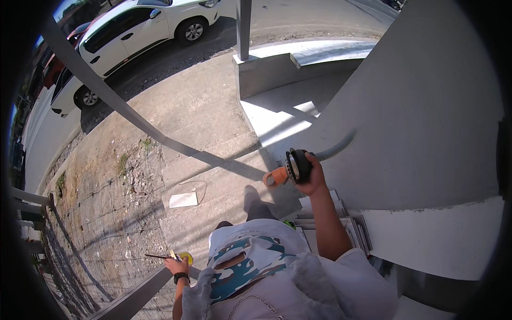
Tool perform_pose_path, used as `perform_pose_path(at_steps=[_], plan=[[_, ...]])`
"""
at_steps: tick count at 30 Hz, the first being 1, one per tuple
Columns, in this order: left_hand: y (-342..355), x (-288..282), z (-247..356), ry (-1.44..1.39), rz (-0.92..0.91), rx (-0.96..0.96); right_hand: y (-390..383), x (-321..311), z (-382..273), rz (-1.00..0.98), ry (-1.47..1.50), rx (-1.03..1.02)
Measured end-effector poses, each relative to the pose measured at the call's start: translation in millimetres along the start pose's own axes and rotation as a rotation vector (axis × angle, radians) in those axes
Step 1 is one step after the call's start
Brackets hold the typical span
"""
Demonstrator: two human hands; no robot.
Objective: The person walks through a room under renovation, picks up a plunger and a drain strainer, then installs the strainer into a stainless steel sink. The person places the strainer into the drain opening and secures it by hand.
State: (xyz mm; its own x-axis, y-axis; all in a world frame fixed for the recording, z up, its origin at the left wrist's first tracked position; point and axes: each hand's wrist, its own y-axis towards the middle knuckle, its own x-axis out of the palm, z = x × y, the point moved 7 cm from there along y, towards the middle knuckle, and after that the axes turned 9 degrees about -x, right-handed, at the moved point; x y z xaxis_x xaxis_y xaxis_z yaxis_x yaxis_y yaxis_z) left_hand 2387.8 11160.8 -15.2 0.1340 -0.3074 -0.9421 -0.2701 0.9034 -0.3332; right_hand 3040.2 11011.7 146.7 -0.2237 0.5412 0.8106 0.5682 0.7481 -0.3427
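My right hand (313, 178) is closed around a black round device (300, 166) with a silvery band. An orange pipe-like fitting (275, 177) sticks out of its left side. A grey tube (338, 146) runs from near the fingers to the upper right. Low on the left, my left hand (176, 265) is closed on a small tool with a long thin dark tip (156, 256); its kind is too small to tell. A yellow rounded thing (186, 258) shows at the same fingers, partly hidden. A dark band (181, 277) circles that wrist.
A grey metal post (114, 104) slants across the left. On the concrete lies a white flat rectangular piece (183, 200) beside a thin wire loop. Flat boards or tiles (352, 229) are stacked by a grey wall (416, 133). A white pickup (128, 37) stands beyond.
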Motion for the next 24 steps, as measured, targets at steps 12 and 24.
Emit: perform_pose_path(at_steps=[12,24], plan=[[185.2,184.3,244.5,0.122,-0.239,-0.167,294.2,-68.3,-13.2,0.235,0.069,-0.076],[340.5,269.5,570.1,0.306,-0.137,0.230,586.8,-272.9,-112.9,0.273,0.324,-0.355]])
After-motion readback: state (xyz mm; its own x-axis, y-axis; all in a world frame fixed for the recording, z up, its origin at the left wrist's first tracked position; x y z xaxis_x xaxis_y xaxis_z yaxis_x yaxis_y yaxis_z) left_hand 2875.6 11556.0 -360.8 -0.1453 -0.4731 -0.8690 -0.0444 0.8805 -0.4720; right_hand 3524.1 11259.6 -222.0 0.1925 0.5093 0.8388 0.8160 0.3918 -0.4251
